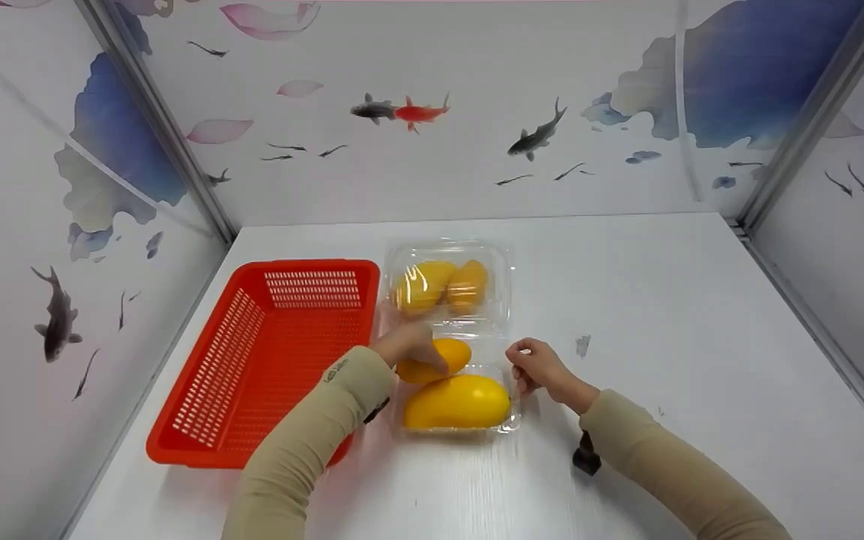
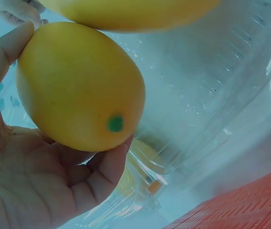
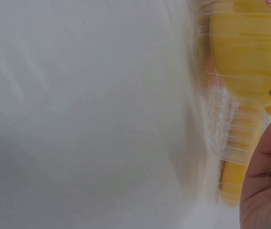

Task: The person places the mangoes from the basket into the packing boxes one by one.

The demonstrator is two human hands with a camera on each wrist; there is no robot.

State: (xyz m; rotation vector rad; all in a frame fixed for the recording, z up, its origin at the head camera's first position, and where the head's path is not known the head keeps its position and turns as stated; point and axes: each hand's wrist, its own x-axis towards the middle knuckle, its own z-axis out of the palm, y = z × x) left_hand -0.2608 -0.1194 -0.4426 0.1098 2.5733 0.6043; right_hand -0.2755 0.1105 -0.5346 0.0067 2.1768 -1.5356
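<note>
My left hand (image 1: 409, 343) grips a yellow mango (image 1: 454, 352) above a clear plastic clamshell box (image 1: 513, 421). Up close in the left wrist view, the thumb and fingers clasp this mango (image 2: 78, 81), which bears a green dot at its end. Along the near side of the box lies a larger yellow mango (image 1: 462, 403). Just right of the box, my right hand (image 1: 543, 369) holds nothing, its fingers loosely bent. In the right wrist view, the right hand (image 3: 266, 191) shows beside the box wall.
Left of the box stands a red perforated basket (image 1: 304, 352). Behind the box is another clear clamshell (image 1: 503, 289) with two yellow mangoes (image 1: 423, 286) inside. White panels printed with fish enclose the white table (image 1: 627, 285) at the back and sides.
</note>
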